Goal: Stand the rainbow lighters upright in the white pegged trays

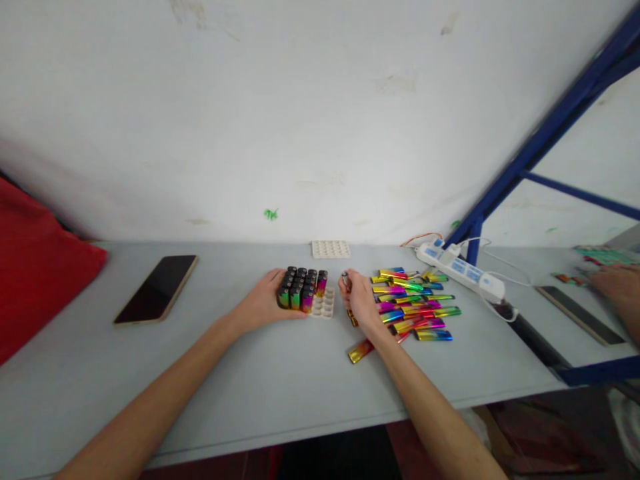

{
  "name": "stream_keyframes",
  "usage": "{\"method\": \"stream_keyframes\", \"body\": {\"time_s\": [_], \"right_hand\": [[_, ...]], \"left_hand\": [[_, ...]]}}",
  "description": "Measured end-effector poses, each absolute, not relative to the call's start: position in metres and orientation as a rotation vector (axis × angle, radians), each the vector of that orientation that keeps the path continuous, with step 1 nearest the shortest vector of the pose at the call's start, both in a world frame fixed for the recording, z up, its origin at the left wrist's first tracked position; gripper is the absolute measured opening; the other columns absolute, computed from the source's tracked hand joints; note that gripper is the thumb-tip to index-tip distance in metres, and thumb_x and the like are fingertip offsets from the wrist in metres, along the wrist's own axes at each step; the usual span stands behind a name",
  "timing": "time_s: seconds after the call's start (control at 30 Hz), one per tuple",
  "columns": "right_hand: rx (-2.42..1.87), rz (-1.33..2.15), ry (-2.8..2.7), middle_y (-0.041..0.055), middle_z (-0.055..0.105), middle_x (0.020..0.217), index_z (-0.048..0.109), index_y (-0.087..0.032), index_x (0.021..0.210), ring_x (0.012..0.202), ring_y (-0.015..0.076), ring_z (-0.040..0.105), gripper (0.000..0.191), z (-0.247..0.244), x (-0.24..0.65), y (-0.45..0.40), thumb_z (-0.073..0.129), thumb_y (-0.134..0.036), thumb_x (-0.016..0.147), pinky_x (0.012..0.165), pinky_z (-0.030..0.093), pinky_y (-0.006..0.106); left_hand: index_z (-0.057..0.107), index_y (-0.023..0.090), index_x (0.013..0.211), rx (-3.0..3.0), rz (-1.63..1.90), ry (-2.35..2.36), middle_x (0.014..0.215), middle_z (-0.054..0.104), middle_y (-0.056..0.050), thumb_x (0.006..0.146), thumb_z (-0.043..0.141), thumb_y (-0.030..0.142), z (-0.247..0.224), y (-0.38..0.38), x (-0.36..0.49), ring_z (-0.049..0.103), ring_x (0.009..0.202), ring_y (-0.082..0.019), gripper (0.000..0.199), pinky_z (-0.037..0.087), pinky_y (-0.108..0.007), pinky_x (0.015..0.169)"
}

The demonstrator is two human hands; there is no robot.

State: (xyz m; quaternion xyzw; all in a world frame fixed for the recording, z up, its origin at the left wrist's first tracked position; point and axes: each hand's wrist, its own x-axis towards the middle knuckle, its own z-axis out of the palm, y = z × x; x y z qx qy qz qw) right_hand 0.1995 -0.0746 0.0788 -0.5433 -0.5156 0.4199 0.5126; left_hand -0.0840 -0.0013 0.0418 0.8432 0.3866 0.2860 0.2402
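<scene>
Left hand (pixel 260 301) cups black-topped rainbow-metallic lighters (pixel 296 295) in white plastic tray (pixel 327 305), right edge unfilled; right hand (pixel 361 299) pinches another (pixel 345 277); pile (pixel 415 310) remains.

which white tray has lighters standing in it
The nearer tray, by the left hand: upright lighters fill part of it. The farther tray, near the wall, shows none.

L hand (pixel 263 299) & R hand (pixel 362 301) both bare, fingers slim. L forearm (pixel 165 380) & R forearm (pixel 430 400) likewise bare, slender, smooth-looking, narrowest at wrists, widening twd near edge of view, uncovered all the way. Nails & fine detail too sm./blurry to tell. Black area (pixel 340 457) btwn arms, near side: clothing or seat, can't tell.
</scene>
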Motion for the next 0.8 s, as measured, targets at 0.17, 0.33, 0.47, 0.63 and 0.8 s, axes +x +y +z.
{"method": "stream_keyframes", "body": {"time_s": [0.17, 0.33, 0.47, 0.63, 0.8], "right_hand": [[-1.221, 1.051, -1.139, -0.0085, 0.039, 0.065, 0.059, -0.031, 0.087, 0.054, 0.0164, 0.033, 0.088, 0.081, 0.195, -0.075, 0.046, -0.116, 0.105, 0.055, 0.029, 0.033], [-1.266, 0.605, -1.498, 0.0016, 0.068, 0.087, 0.072, -0.029, 0.110, 0.082, 0.0256, 0.066, 0.066, 0.081, 0.204, -0.081, 0.045, -0.087, 0.125, 0.080, 0.057, 0.040], [-1.292, 0.177, -1.736, 0.0132, 0.081, 0.112, 0.075, -0.028, 0.109, 0.111, 0.0331, 0.074, 0.044, 0.079, 0.213, -0.082, 0.059, -0.065, 0.127, 0.105, 0.063, 0.048], [-1.289, 0.329, -1.829, 0.0022, 0.077, 0.086, 0.074, -0.028, 0.110, 0.081, 0.0258, 0.074, 0.038, 0.076, 0.216, -0.083, 0.064, -0.058, 0.130, 0.085, 0.061, 0.036], [-1.266, 0.412, -1.967, 0.0049, 0.088, 0.095, 0.077, -0.027, 0.116, 0.086, 0.0269, 0.084, 0.023, 0.072, 0.220, -0.083, 0.074, -0.047, 0.129, 0.085, 0.062, 0.034]], "left_hand": [[0.080, 0.028, 0.148, 2.311, 0.780, 1.067, 0.147, 0.087, -0.013, 0.076, 0.114, 0.068, 0.046, -0.003, -0.083, 0.082, 0.144, -0.048, 0.089, 0.068, -0.066, 0.130], [0.080, 0.024, 0.148, 2.297, 0.783, 1.057, 0.146, 0.087, -0.016, 0.076, 0.115, 0.068, 0.048, -0.004, -0.082, 0.083, 0.143, -0.048, 0.091, 0.068, -0.068, 0.131], [0.081, 0.024, 0.147, 2.282, 0.778, 1.062, 0.146, 0.087, -0.016, 0.075, 0.117, 0.065, 0.050, -0.005, -0.080, 0.082, 0.143, -0.048, 0.091, 0.067, -0.067, 0.131], [0.082, 0.027, 0.146, 2.260, 0.771, 1.083, 0.147, 0.088, -0.011, 0.072, 0.118, 0.067, 0.054, -0.007, -0.079, 0.082, 0.144, -0.045, 0.092, 0.067, -0.063, 0.132], [0.084, 0.027, 0.143, 2.242, 0.775, 1.088, 0.146, 0.088, -0.011, 0.070, 0.119, 0.066, 0.054, -0.007, -0.078, 0.081, 0.143, -0.045, 0.089, 0.066, -0.063, 0.133]]}}
